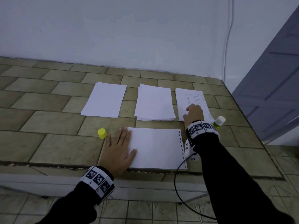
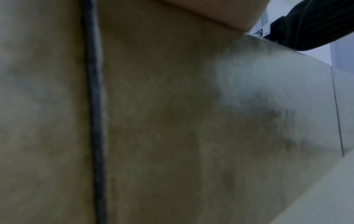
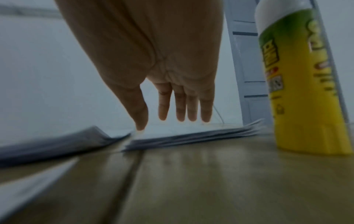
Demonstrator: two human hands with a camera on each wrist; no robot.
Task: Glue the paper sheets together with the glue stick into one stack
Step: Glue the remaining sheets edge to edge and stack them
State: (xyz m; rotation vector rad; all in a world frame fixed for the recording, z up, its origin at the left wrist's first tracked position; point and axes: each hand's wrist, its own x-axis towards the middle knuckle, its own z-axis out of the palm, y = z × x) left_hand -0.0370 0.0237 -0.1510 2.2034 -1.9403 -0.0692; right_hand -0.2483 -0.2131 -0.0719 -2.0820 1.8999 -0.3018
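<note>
Left to right. Yellow cap stands off the glue stick, at 10 o'clock from the left hand, whose flat, straight fingers press the left edge of the near sheet. Three piles lie beyond at 12 o'clock. The right hand reaches onto the printed pile at 1 o'clock, fingers extended, thumb at the pile's edge, nothing lifted; glue stick stands just beside it, ungripped. Step, judged: fetching the next sheet. Next: separate one sheet only and lay it squarely on the near sheet.
</note>
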